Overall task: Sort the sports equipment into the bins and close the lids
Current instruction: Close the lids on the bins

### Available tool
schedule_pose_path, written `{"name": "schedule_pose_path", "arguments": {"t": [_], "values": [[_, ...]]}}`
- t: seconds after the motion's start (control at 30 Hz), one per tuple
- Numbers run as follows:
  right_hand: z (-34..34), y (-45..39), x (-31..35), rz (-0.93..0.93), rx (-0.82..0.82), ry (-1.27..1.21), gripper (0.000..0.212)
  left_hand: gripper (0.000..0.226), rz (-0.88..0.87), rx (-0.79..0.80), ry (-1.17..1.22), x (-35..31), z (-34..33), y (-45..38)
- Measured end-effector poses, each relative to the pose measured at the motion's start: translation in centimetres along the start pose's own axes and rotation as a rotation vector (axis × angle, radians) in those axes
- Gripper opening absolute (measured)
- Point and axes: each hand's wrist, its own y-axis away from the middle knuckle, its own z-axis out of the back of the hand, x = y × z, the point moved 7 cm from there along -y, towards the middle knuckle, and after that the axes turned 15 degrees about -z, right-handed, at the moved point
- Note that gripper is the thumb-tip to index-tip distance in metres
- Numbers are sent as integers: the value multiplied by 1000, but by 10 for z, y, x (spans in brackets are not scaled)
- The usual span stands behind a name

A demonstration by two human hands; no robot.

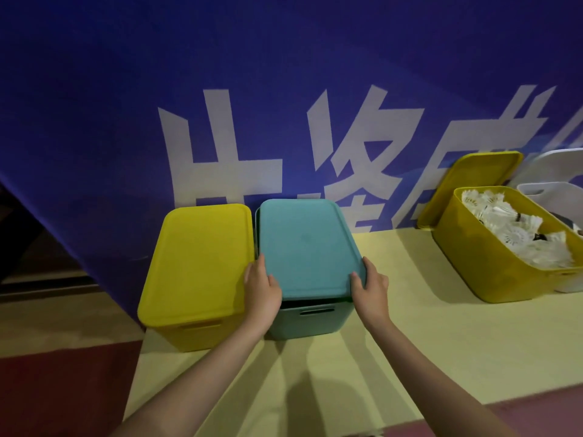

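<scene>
Left hand: the left hand (262, 287) gripped the near left corner of the flat teal plastic lid (307, 247), its thumb lying on the lid's top and its fingers curled round the edge.
Right hand: the right hand (369, 287) held the near right corner of the same lid, thumb on top and fingers wrapped round the rim.
Teal lid: it lay over the teal plastic bin (310, 320) but tilted, its near edge raised so that a dark gap showed between lid and bin front; not seated flat.
Teal bin: it stood on the pale yellow floor strip (394, 342), against the blue banner with large white characters (220, 89); its contents were hidden by the lid.
Closed yellow bin: the yellow plastic bin with its yellow lid on (195, 266) stood just beside the teal bin on its left, the sides almost touching; nothing of its inside could be seen.
Open yellow bin: a second yellow plastic bin (492, 266) stood well apart to the right, uncovered and filled with white feathered shuttlecocks (511, 228).
Loose yellow lid: a yellow plastic lid (470, 187) leaned upright against the banner behind the open bin.
White bin: a white plastic bin (555, 192) stood just beside the open yellow bin at the right edge, only partly in view; its contents could not be made out.
</scene>
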Motion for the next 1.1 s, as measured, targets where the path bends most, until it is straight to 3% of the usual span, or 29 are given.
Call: {"name": "schedule_pose_path", "arguments": {"t": [0.2,0.57,0.73,0.9,1.1], "values": [[3,-1,-14,-6,-12,-126,44,49,-78,113,-126,-3,-10,13],[-11,-5,-31,61,118,-142,48,56,-93,82,-197,-3,-10,40],[-18,-12,-29,120,163,-129,50,59,-18,-23,-35,-5,-11,61],[-16,-40,-33,54,244,-123,60,60,139,-168,118,8,-9,76],[-24,-72,-17,-82,380,-157,39,49,214,-125,221,24,-20,66]]}}
